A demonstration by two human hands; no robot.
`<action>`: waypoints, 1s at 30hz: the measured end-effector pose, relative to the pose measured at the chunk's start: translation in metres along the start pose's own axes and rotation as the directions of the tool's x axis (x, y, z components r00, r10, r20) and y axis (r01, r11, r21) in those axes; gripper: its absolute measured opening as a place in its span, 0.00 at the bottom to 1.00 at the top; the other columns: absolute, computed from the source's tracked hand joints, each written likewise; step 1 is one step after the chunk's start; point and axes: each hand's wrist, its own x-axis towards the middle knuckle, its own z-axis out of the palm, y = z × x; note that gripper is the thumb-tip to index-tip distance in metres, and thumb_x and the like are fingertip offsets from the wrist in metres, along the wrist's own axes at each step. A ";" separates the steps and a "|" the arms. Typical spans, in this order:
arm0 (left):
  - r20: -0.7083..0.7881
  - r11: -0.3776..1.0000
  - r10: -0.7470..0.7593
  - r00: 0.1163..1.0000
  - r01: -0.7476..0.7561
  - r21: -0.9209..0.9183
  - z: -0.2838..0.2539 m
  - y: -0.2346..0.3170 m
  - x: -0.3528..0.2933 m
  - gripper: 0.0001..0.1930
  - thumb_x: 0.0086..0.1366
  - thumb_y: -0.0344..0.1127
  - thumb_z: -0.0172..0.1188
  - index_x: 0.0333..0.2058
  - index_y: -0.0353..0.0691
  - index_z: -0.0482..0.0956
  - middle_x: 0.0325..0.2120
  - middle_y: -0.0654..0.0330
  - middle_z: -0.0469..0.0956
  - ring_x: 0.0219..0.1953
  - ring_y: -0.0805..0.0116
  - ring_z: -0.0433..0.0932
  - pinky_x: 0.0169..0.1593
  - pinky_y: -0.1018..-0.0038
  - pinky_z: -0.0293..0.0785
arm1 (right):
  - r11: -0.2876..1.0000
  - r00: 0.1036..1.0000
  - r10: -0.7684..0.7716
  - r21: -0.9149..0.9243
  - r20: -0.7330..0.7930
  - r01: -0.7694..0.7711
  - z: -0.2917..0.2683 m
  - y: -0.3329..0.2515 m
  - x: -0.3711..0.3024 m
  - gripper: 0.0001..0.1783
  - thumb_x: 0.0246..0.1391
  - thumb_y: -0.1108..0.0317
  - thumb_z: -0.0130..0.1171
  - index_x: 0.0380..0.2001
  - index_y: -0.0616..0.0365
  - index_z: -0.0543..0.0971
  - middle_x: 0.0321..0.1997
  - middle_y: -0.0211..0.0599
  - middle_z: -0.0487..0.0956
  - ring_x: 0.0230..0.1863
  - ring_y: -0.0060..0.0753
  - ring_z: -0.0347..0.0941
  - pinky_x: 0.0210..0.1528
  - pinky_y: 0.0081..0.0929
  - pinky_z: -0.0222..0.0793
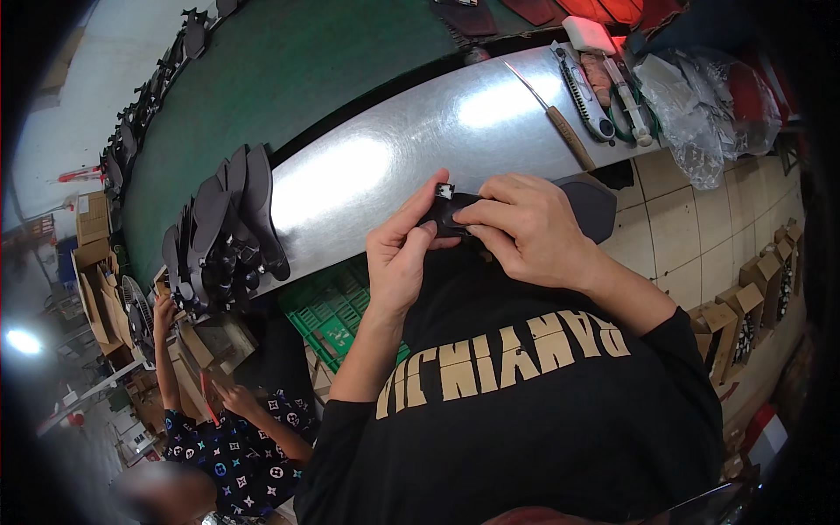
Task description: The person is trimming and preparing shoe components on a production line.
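Close to my chest, at the near edge of the metal worktop [341,184], I hold a dark shoe piece [591,208] with a flat sole-shaped end. That end sticks out to the right behind my right wrist. My left hand [398,258] grips its left part, thumb on top. A small shiny white-and-silver bit [444,190] shows by the left fingertips. Bent over the dark strap part, my right hand [535,229] pinches it with thumb and fingers. What lies right under those fingertips is hidden. A pile of similar dark shoe pieces [210,210] lies on the left.
A wooden-handled awl [569,137], a utility knife [584,94], a syringe [628,101] and a clear plastic bag [704,101] lie at the right. Beyond runs a green belt [297,70]. A green crate [324,311] stands below. Another person [236,437] works at the left.
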 end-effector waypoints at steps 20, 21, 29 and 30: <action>-0.049 0.996 -0.071 0.996 0.073 0.047 -0.007 0.002 0.008 0.20 0.56 0.18 0.52 0.49 0.32 0.77 0.49 0.51 0.77 0.42 0.70 0.80 0.35 0.81 0.81 | 0.977 0.994 0.057 0.199 0.088 -0.074 0.015 0.015 -0.004 0.15 0.36 0.70 0.70 0.31 0.54 0.78 0.31 0.34 0.72 0.34 0.37 0.71 0.35 0.30 0.66; -0.057 0.996 -0.067 0.996 0.070 0.052 -0.006 0.003 0.009 0.20 0.56 0.18 0.52 0.49 0.31 0.77 0.49 0.52 0.77 0.41 0.71 0.80 0.35 0.81 0.81 | 0.978 0.994 0.058 0.197 0.089 -0.075 0.017 0.015 -0.005 0.15 0.36 0.70 0.70 0.31 0.54 0.78 0.31 0.34 0.72 0.34 0.37 0.71 0.35 0.30 0.66; -0.086 0.951 -0.300 0.950 0.290 -0.110 -0.012 0.017 0.014 0.23 0.55 0.16 0.48 0.50 0.31 0.76 0.49 0.47 0.76 0.36 0.68 0.82 0.30 0.81 0.83 | 0.983 0.966 -0.175 0.014 -0.189 0.181 0.030 0.016 -0.009 0.14 0.36 0.68 0.71 0.30 0.51 0.79 0.30 0.34 0.72 0.30 0.37 0.71 0.32 0.30 0.66; -0.030 0.940 -0.321 0.947 0.314 -0.136 -0.014 0.019 0.014 0.21 0.58 0.19 0.48 0.51 0.32 0.76 0.49 0.49 0.77 0.36 0.71 0.82 0.29 0.83 0.82 | 0.983 0.966 -0.177 0.014 -0.190 0.183 0.028 0.016 -0.009 0.14 0.36 0.68 0.71 0.30 0.51 0.79 0.30 0.34 0.72 0.30 0.37 0.71 0.32 0.30 0.66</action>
